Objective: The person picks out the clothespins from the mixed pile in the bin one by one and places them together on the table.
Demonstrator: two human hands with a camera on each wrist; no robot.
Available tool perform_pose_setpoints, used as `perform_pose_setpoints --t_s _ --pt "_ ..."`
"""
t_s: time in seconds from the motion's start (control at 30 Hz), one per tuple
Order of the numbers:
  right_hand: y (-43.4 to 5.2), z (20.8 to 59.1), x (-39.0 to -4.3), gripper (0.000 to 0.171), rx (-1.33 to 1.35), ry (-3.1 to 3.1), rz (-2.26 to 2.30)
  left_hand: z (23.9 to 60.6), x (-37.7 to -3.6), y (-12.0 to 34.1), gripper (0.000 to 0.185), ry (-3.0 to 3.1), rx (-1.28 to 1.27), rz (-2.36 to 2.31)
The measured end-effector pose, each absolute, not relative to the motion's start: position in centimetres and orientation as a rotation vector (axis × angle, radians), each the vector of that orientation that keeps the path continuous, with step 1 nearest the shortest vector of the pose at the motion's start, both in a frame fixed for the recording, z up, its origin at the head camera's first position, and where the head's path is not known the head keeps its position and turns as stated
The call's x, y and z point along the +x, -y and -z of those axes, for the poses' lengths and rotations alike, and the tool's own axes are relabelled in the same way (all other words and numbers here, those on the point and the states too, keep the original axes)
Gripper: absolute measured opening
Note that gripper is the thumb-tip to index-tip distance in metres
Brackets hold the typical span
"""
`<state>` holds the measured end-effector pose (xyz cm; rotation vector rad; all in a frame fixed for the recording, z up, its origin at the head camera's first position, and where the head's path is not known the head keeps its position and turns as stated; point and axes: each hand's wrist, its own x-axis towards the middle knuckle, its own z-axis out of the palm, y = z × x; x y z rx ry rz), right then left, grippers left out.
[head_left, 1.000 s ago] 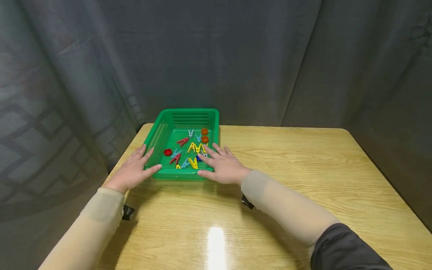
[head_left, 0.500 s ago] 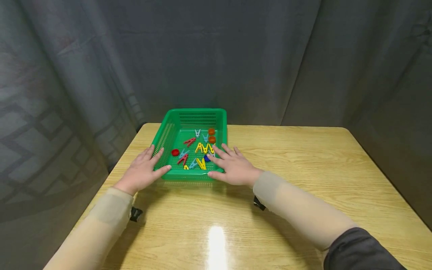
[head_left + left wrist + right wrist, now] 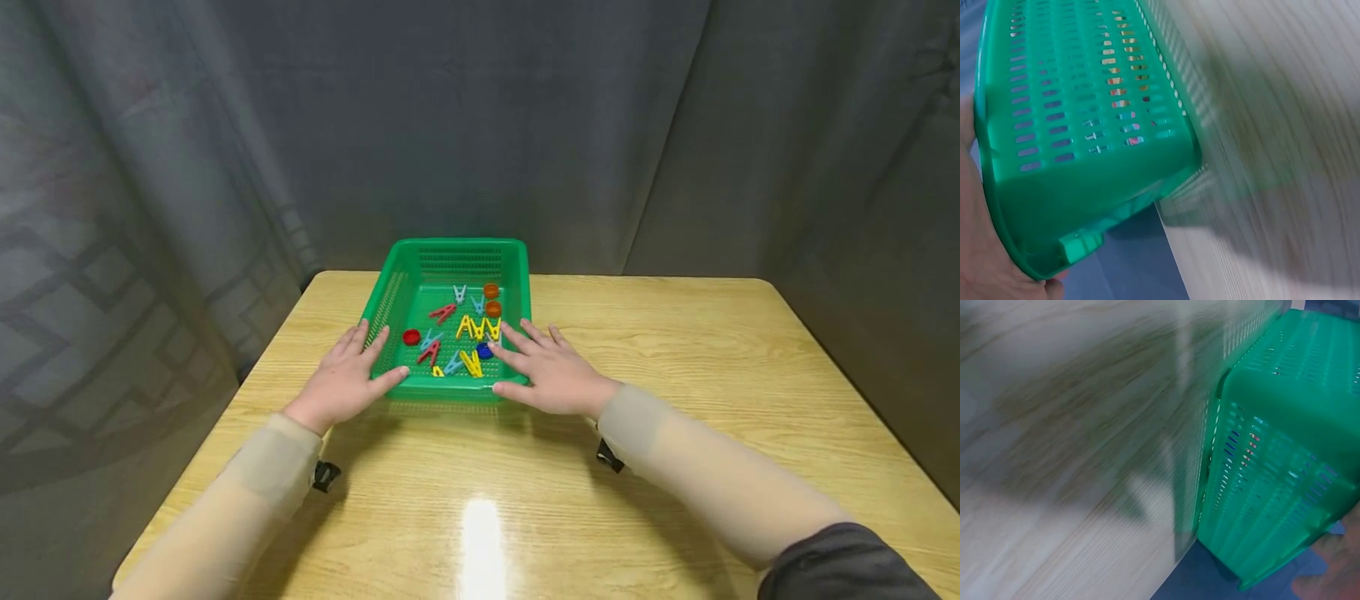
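Wooden and glossy, the surface (image 3: pixel 675 433) nearest us carries a glare patch and both sleeved forearms. We have our left hand (image 3: pixel 345 385) flat against the near-left corner of the green basket (image 3: pixel 450 390), fingers straight and spread along its perforated side, thumb on the front rim. Our right hand (image 3: pixel 551 377) mirrors it at the near-right corner, fingers extended, some reaching over the rim toward the contents. Neither hand curls round anything; we only press the basket between our palms, and it rests on the surface, left of centre, toward the far edge.

Because we hold it by friction alone, we judge that uneven pressure could let the basket twist or slip from one palm. A sharp shove might make it catch on the wood grain and tip, since the walls are thin plastic.

Inside lie loose clothespins (image 3: pixel 472 327) in yellow, red and pale blue, and small round caps (image 3: pixel 491 291). A jolt could scatter or bounce them over the low rim. Beyond, the surface ends at a grey curtain (image 3: pixel 480 125), so overshooting risks the basket's far end leaving its support.
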<state>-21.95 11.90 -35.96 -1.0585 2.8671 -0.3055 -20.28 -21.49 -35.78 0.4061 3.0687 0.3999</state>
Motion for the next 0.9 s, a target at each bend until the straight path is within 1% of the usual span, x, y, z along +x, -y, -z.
perform_pose_setpoints --t_s 0.23,0.57,0.7,0.9 --pt "-13.8 35.8 -21.0 0.078 -1.061 -2.880 0.306 35.7 -19.7 19.6 0.095 -3.071 0.424 -0.372" --pt "-16.5 35.8 -19.4 0.076 -1.078 -2.902 0.317 35.6 -18.4 16.8 0.097 -3.082 0.460 -0.340" --pt "-17.7 35.8 -18.7 0.073 -1.086 -2.912 0.324 35.4 -17.6 15.7 0.095 -3.082 0.477 -0.319" --pt "-17.8 36.0 -18.9 0.070 -1.086 -2.908 0.308 35.0 -17.5 15.7 0.090 -3.073 0.510 -0.301"
